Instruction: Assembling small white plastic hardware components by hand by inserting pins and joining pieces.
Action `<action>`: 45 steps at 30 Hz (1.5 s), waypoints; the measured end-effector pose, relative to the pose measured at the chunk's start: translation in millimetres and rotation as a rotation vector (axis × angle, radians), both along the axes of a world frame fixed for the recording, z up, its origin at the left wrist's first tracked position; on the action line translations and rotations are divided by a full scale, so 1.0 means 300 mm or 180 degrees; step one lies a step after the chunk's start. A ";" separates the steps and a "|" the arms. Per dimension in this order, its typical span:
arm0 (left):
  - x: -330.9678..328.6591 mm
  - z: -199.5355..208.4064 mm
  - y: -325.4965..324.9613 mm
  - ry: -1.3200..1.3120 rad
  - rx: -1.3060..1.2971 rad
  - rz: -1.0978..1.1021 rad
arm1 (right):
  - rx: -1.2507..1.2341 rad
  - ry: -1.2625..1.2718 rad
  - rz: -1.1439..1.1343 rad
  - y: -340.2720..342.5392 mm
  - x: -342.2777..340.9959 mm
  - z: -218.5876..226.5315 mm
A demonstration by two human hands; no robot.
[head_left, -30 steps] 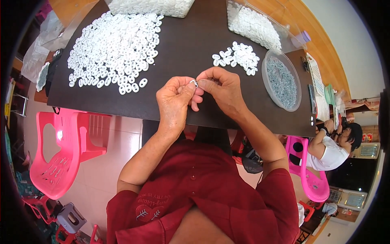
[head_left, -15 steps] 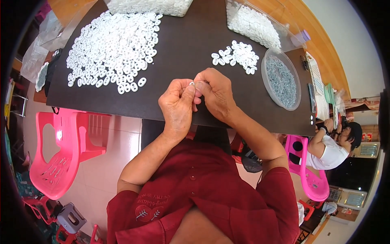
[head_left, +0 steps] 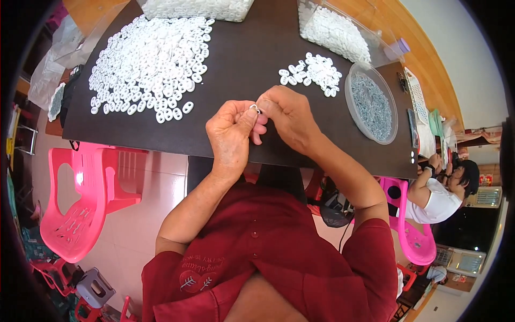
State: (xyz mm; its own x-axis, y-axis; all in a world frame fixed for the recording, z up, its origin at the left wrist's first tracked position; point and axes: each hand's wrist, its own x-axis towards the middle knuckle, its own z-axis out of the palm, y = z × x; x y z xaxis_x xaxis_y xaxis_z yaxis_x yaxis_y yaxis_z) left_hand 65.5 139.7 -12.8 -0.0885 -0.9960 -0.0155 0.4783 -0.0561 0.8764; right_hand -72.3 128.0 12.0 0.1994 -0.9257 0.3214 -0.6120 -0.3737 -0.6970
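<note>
Above the table's near edge, my left hand (head_left: 232, 134) pinches a small white oval piece (head_left: 254, 107) between thumb and fingers. My right hand (head_left: 289, 115) is closed at the piece's right side, thumb and index finger pressed together. Whatever those fingertips hold, if anything, is hidden. Up and to the left lies a large spread of white oval pieces with holes (head_left: 145, 61). A smaller heap of white ovals (head_left: 322, 74) sits beyond my right hand. To its right, a round clear tub (head_left: 348, 115) holds many small grey metal screws (head_left: 371, 107).
Clear boxes of white pieces stand at the far left (head_left: 198, 8) and far right (head_left: 335, 32). A purple-lidded container (head_left: 398, 49) is beside the right one. Pink chairs flank me (head_left: 75, 204). A person in white (head_left: 437, 198) sits at the right.
My hands have drawn slightly apart, the left a little to the left and the right shifting upward. More of the white piece shows between my fingers.
</note>
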 end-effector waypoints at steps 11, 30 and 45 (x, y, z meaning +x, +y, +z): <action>0.009 0.005 -0.005 0.0197 0.0194 -0.0070 | 0.1128 -0.0861 -0.0054 0.008 0.003 0.065; -0.003 -0.013 0.015 0.0190 -0.0018 0.0103 | 0.0093 -0.0531 -0.0097 0.014 0.047 -0.011; 0.001 0.006 -0.006 0.0227 0.0216 0.0057 | -0.0796 0.0986 -0.1198 -0.086 -0.153 -0.024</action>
State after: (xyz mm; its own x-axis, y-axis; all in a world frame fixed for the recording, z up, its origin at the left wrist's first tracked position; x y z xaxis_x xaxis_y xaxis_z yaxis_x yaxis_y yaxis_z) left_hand 65.7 137.9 -11.0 -0.0740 -0.9943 -0.0773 0.5408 -0.1051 0.8345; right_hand -118.2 102.2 4.8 -0.0108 -0.8543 0.5197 -0.8979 -0.2204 -0.3810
